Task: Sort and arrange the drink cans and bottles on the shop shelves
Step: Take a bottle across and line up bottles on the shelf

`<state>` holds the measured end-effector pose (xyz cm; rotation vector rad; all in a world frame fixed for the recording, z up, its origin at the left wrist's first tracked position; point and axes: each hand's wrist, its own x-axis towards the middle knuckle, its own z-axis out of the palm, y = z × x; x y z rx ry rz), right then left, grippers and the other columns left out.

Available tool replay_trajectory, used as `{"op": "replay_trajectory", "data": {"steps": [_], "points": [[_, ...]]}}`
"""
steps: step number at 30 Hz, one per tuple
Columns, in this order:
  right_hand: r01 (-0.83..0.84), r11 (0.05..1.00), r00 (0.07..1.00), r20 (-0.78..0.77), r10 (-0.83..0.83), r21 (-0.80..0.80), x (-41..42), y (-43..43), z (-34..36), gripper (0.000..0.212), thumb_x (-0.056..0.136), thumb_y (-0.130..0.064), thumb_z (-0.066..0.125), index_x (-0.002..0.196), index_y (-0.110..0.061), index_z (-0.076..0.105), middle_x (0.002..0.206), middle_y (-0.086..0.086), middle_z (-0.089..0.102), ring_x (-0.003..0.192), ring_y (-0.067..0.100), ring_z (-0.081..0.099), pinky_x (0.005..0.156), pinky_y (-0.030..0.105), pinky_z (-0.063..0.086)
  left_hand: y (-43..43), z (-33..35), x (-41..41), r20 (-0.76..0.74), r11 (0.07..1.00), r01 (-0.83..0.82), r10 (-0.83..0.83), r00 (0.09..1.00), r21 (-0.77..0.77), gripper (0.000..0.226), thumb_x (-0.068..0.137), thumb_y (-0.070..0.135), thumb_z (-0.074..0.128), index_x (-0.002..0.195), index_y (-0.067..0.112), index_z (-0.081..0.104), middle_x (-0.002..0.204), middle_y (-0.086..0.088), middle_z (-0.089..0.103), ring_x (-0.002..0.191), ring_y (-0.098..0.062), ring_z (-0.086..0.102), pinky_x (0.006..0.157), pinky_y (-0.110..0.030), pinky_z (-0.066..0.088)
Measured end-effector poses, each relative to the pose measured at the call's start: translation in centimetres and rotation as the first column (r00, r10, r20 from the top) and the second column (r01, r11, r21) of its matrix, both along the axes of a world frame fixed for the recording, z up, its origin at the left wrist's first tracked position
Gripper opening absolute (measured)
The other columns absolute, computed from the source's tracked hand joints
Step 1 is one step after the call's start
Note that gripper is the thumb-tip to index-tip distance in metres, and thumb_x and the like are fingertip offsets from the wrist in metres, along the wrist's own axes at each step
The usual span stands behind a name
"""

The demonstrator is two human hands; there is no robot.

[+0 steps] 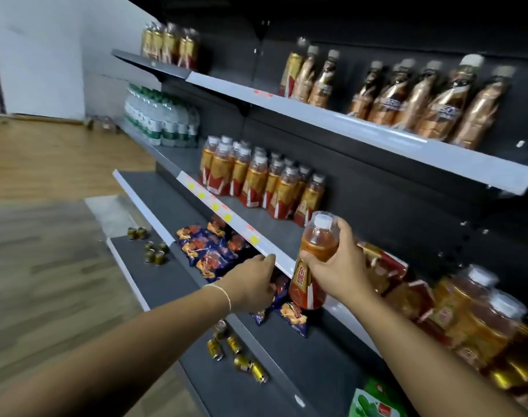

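Right hand (343, 266) wraps tight round orange drink bottle (318, 239), middle of frame, just in front of middle shelf edge (240, 228). Left hand (250, 284) just left of it, under that edge, over blue snack bags (208, 251). Its fingers curled, cannot tell if holding anything. Rows of same bottles (258, 182) stand on shelf above centre. Small gold cans (241, 361) lie on bottom shelf, lower middle.

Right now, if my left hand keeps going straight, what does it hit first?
Probably the white shelf edge, ahead of your left hand; depth is unclear, so it might slip under toward the snack packets.
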<state>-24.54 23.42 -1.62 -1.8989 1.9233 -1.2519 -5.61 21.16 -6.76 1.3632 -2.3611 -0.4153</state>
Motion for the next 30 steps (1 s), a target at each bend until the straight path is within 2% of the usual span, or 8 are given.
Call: {"op": "replay_trajectory", "data": {"steps": [2, 6, 9, 12, 16, 19, 23, 30], "points": [[-0.042, 0.999, 0.999, 0.015, 0.042, 0.017, 0.9, -2.3, 0.1, 0.086, 0.072, -0.037, 0.083, 0.140, -0.043, 0.031, 0.114, -0.013, 0.061, 0.101, 0.013, 0.062, 0.083, 0.028, 0.049, -1.7, 0.3, 0.5, -0.008, 1.000, -0.014, 0.014, 1.000, 0.004, 0.024, 0.088, 0.023, 0.051, 0.108, 0.013, 0.042, 0.093, -0.001, 0.045, 0.085, -0.025, 0.049, 0.068, -0.036, 0.043], [-0.098, 0.994, 0.994, 0.054, 0.096, 0.041, 2.0, -6.6, 0.5, 0.091, 0.071, -0.040, 0.083, 0.142, -0.046, 0.027, 0.128, -0.009, 0.061, 0.110, 0.017, 0.063, 0.094, 0.040, 0.053, -5.2, 1.1, 0.4, -0.063, 1.000, -0.014, 0.015, 0.998, 0.003, 0.030, 0.089, 0.034, 0.057, 0.108, 0.012, 0.047, 0.098, -0.004, 0.051, 0.086, -0.021, 0.049, 0.071, -0.032, 0.041], [-0.117, 0.993, 0.990, 0.080, 0.114, 0.029, 2.2, -9.8, 0.8, 0.086, 0.068, -0.039, 0.084, 0.137, -0.047, 0.032, 0.122, -0.013, 0.063, 0.107, 0.016, 0.064, 0.092, 0.036, 0.052, -7.9, 1.4, -0.4, -0.136, 0.999, -0.008, 0.015, 0.991, 0.049, 0.036, 0.087, 0.039, 0.062, 0.112, 0.016, 0.049, 0.104, -0.004, 0.055, 0.092, -0.021, 0.055, 0.080, -0.037, 0.049], [-0.117, 0.993, 0.990, 0.087, 0.114, 0.034, 2.3, -12.7, 0.9, 0.081, 0.063, -0.043, 0.084, 0.131, -0.044, 0.040, 0.114, -0.014, 0.064, 0.103, 0.015, 0.064, 0.090, 0.036, 0.053, -10.6, 1.1, -1.5, -0.164, 0.997, -0.055, 0.064, 0.984, 0.062, 0.056, 0.081, 0.054, 0.068, 0.121, 0.020, 0.047, 0.112, -0.001, 0.058, 0.099, -0.019, 0.057, 0.088, -0.037, 0.051], [-0.097, 0.994, 0.992, 0.089, 0.091, 0.054, 2.5, -15.9, 0.7, 0.079, 0.054, -0.056, 0.080, 0.123, -0.037, 0.045, 0.113, -0.007, 0.065, 0.102, 0.020, 0.064, 0.090, 0.039, 0.054, -13.5, 0.2, -2.8, -0.221, 0.982, -0.187, 0.179, 0.959, -0.016, 0.071, 0.073, 0.068, 0.067, 0.122, 0.020, 0.046, 0.111, 0.002, 0.057, 0.099, -0.015, 0.055, 0.085, -0.031, 0.050], [-0.079, 0.995, 0.991, 0.110, 0.072, 0.067, 3.0, -17.7, 0.6, 0.083, 0.048, -0.068, 0.073, 0.119, -0.036, 0.045, 0.110, -0.006, 0.065, 0.099, 0.020, 0.064, 0.088, 0.038, 0.054, -15.5, -0.1, -3.1, -0.258, 0.960, -0.270, 0.243, 0.935, -0.072, 0.068, 0.072, 0.069, 0.067, 0.114, 0.019, 0.048, 0.103, 0.002, 0.055, 0.094, -0.015, 0.053, 0.076, -0.027, 0.046], [-0.108, 0.992, 0.987, 0.127, 0.099, 0.063, 3.4, -20.2, 0.8, 0.076, 0.057, -0.064, 0.078, 0.120, -0.035, 0.047, 0.113, -0.006, 0.065, 0.101, 0.019, 0.064, 0.090, 0.040, 0.055, -19.0, 0.1, -2.2, -0.298, 0.957, -0.291, 0.277, 0.914, -0.005, 0.069, 0.069, 0.068, 0.072, 0.114, 0.020, 0.051, 0.106, 0.002, 0.061, 0.096, -0.017, 0.058, 0.082, -0.033, 0.053], [-0.173, 0.984, 0.977, 0.131, 0.166, 0.039, 6.0, -24.6, 0.8, 0.072, 0.074, -0.051, 0.079, 0.134, -0.029, 0.046, 0.119, -0.012, 0.059, 0.107, 0.010, 0.058, 0.088, 0.029, 0.048, -24.9, -0.4, 0.4, -0.390, 0.953, -0.295, 0.296, 0.872, 0.064, 0.073, 0.064, 0.064, 0.079, 0.117, 0.020, 0.055, 0.106, 0.005, 0.066, 0.097, -0.016, 0.062, 0.081, -0.031, 0.054]]}}
